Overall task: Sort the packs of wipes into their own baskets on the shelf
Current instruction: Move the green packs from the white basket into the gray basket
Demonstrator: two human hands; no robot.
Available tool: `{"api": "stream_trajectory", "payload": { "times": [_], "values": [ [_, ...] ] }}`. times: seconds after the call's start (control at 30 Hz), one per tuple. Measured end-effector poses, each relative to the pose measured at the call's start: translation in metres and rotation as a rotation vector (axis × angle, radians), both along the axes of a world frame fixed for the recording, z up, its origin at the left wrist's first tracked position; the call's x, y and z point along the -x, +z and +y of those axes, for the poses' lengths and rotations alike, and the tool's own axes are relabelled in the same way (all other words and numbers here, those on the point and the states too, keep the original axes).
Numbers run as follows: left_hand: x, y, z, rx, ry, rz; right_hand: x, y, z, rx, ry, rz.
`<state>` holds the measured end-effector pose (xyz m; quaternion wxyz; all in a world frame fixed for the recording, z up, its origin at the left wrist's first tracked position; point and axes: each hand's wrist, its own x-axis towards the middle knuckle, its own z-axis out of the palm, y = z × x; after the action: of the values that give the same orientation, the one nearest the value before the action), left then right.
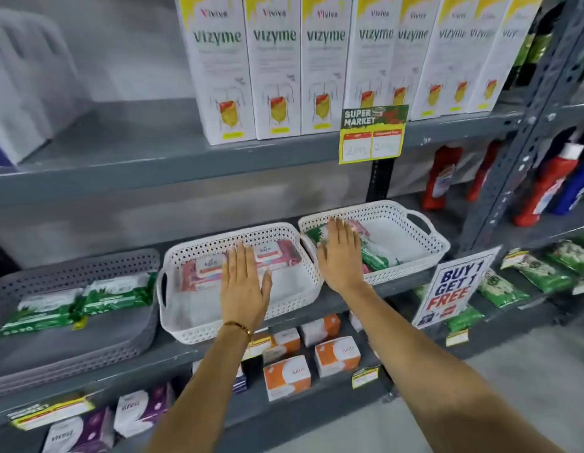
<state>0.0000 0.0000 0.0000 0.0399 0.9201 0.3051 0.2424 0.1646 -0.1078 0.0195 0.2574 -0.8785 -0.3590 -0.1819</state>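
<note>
Three baskets stand side by side on the middle shelf. The grey basket (143, 256) at the left holds two green packs of wipes (117, 297). Pink packs (277, 253) lie in the white middle basket (284, 308), and my left hand (243, 286) is flat over its front with fingers spread, holding nothing. The white right basket (424, 243) holds mixed packs: a green one (377, 256) and a pink one (357, 225) partly hidden under my right hand (341, 253), which lies flat and open over its left end.
White Vizyme boxes (274, 67) line the upper shelf above a supermarket price tag (372, 134). Red and blue bottles (542, 184) stand to the right past the upright post. A "Buy 1 Get 1 Free" sign (454, 287) hangs below the right basket. Orange boxes (285, 376) fill the lower shelf.
</note>
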Motion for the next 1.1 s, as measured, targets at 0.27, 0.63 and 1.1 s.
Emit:
{"api": "stream_trajectory", "payload": {
  "times": [0.27, 0.63, 1.1],
  "values": [
    [-0.026, -0.030, 0.005, 0.001, 0.054, 0.062, -0.059, -0.011, 0.027, 0.329, 0.046, 0.185],
    [-0.027, -0.033, 0.001, 0.030, 0.097, 0.157, -0.072, -0.005, 0.043, 0.358, -0.047, 0.393],
    [-0.026, -0.033, 0.002, 0.071, 0.090, 0.172, -0.066, -0.010, 0.043, 0.093, -0.121, 0.456]
  ]
}}
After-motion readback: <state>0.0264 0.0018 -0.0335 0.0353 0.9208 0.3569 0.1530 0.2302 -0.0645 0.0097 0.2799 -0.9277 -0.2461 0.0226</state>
